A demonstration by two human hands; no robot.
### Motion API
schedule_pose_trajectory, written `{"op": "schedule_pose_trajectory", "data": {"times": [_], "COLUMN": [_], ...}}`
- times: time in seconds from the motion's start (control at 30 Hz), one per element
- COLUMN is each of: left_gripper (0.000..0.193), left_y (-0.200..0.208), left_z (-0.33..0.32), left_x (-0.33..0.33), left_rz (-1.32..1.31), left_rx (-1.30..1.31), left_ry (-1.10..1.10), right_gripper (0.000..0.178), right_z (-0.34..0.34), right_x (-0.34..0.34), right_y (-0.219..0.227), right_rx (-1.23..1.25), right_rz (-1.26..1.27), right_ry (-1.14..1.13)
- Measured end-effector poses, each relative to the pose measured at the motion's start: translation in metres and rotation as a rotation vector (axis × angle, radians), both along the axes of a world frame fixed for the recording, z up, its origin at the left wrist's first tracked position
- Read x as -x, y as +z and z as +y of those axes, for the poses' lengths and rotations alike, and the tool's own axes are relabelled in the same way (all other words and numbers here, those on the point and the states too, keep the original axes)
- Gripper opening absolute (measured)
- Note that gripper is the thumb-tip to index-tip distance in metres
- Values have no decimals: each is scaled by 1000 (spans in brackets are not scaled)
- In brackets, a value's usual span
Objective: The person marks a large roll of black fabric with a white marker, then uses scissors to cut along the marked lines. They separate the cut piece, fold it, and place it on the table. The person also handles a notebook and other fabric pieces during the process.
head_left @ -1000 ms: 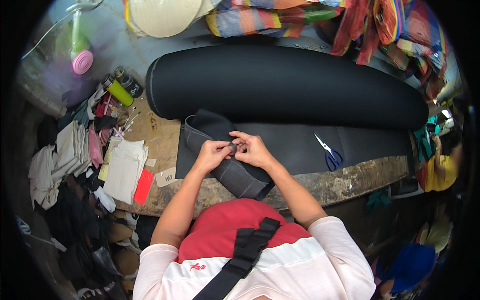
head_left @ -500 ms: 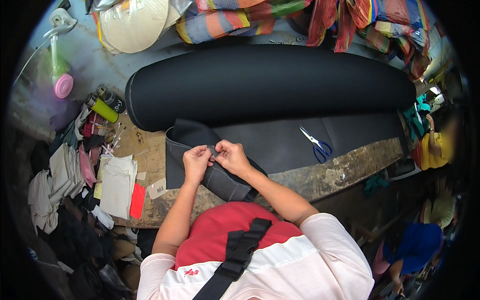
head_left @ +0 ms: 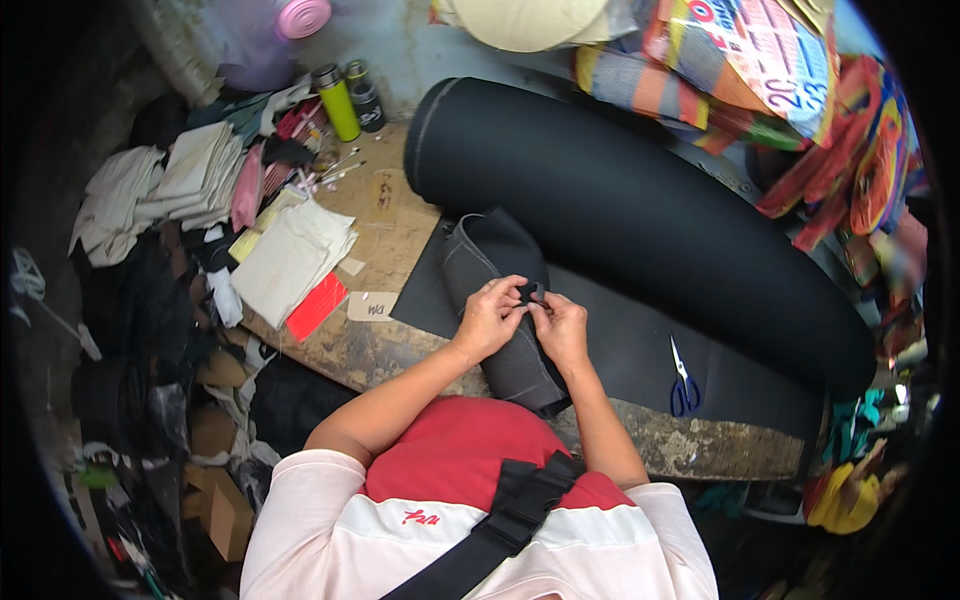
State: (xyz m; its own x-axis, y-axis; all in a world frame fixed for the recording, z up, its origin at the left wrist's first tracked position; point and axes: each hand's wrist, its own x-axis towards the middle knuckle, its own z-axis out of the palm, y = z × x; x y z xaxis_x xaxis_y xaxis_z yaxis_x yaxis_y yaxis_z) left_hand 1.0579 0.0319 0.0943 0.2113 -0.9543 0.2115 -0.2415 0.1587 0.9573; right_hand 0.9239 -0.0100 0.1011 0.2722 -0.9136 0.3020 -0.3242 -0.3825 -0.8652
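My left hand (head_left: 488, 318) is closed in a pinch on a small dark piece (head_left: 536, 291), whose kind I cannot make out. From the other side, my right hand (head_left: 563, 328) pinches at the same piece, fingertips close to those of the left. Both hands are above a folded, loosely rolled length of dark grey-black fabric (head_left: 510, 350) with a pale line of edging. Beneath it, a flat sheet of black material (head_left: 620, 325) spreads over the worn wooden table (head_left: 400, 355). Blue-handled scissors (head_left: 683, 385) lie on that sheet, to the right of my hands.
A thick roll of black material (head_left: 620, 215) lies across the back of the table. At left are folded pale cloths (head_left: 290, 260), a red card (head_left: 317, 306) and a yellow-green bottle (head_left: 338, 105). Striped plastic bags (head_left: 650, 95) hang behind. Someone in yellow (head_left: 843, 498) is at far right.
The view has swung to the left, so the table and its things appear shifted right and turned. Both hands keep pinching the small dark piece, their fingers slightly rearranged.
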Motion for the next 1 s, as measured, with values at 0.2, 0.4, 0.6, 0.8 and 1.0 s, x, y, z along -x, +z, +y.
{"op": "schedule_pose_trajectory", "data": {"times": [0.2, 0.4, 0.6, 0.8, 1.0], "left_gripper": [19, 9, 19, 13, 10], "left_y": [-10, -21, -28, -28, -31], "left_z": [2, 5, 6, -1, -6], "left_x": [5, 1, 8, 11, 11], "left_rz": [53, -243, -281, -324, -365], "left_rx": [110, 273, 409, 410, 432], "left_ry": [34, 37, 74, 66, 65], "right_gripper": [11, 15, 20, 19, 17], "right_z": [1, -22, -30, -30, -26], "right_x": [1, 8, 1, 6, 2], "right_y": [7, 22, 23, 15, 10], "right_rx": [11, -764, -789, -780, -750], "right_rz": [239, 156, 111, 42, 50], "right_ry": [68, 251, 254, 187, 63]}}
